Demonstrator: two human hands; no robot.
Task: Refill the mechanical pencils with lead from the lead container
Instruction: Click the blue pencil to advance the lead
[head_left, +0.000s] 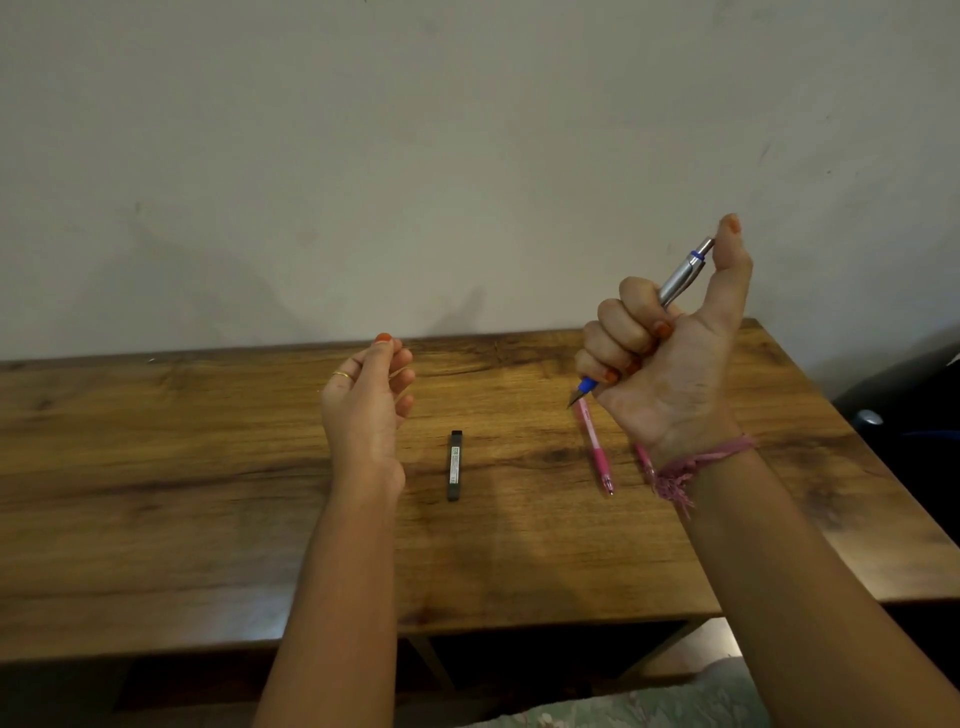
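My right hand (660, 353) grips the silver-and-blue pencil (675, 283) in a full fist, raised at right of centre, thumb on the push cap, tip pointing down-left. My left hand (366, 395) hovers left of centre, fingers loosely curled; thumb and forefinger meet, but I cannot tell whether they hold a lead. The lead container (455, 465) lies flat at centre. Two pink pencils (595, 447) lie just right of it, one partly under my right wrist.

Risks: pressing the cap with the tip downward may drop lead onto the table (156, 467); lowering my right wrist may roll the pink pencils.

Clearance: open wood left and near; the right edge lies close beyond my right forearm.
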